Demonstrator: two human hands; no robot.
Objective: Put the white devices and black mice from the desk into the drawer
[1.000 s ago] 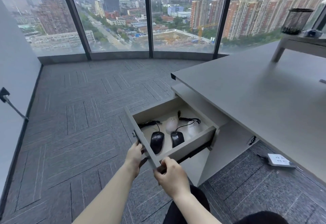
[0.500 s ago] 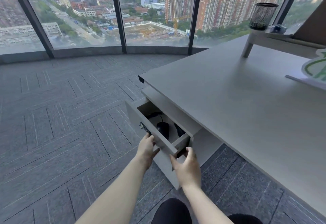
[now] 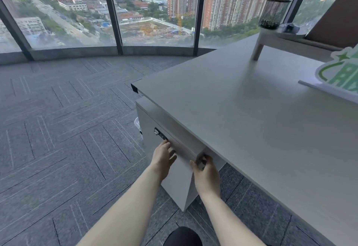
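Note:
The drawer (image 3: 182,147) of the grey cabinet under the desk (image 3: 242,114) is pushed fully in, so the white devices and black mice are hidden inside it. My left hand (image 3: 162,157) rests flat against the drawer front, fingers spread, just below the small black lock (image 3: 160,133). My right hand (image 3: 206,170) curls its fingers around the drawer front's right corner. No devices or mice lie on the visible desk top.
A white riser shelf (image 3: 280,38) with a black mesh pen cup (image 3: 272,12) stands at the desk's far right, next to a green and white card (image 3: 341,73). Grey carpet (image 3: 67,129) stretches left to the curved window wall (image 3: 116,13).
The drawer went from wide open with the mice and white devices showing, to half shut, to fully shut. Both hands followed the drawer front inward. The view swung right.

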